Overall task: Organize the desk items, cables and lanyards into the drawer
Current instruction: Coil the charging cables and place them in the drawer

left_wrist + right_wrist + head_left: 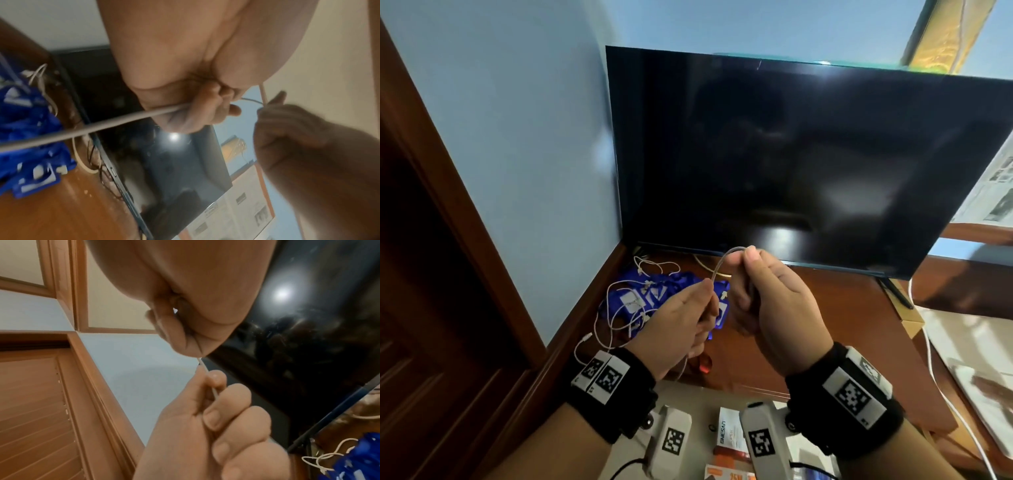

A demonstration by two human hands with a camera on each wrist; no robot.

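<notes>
I hold a thin grey cable (pixel 722 262) in the air with both hands in front of the monitor. My left hand (pixel 708 293) pinches one stretch of it, and the rest trails down under my wrist. My right hand (pixel 744 274) is curled round a bundled part, thumb on top of the arc. The left wrist view shows the cable (pixel 82 129) running out of my left fingers (pixel 205 110). In the right wrist view, a short piece (pixel 203 366) spans both hands. Blue lanyards (pixel 633 301) with tangled white cables (pixel 613 322) lie on the desk's left corner.
A dark monitor (pixel 791 154) stands at the back of the wooden desk (pixel 842 325). The open drawer (pixel 705 401) below my wrists holds small boxes (pixel 729 433). A red item (pixel 703 363) lies near the desk's front edge. A white cord (pixel 935 377) runs down the right.
</notes>
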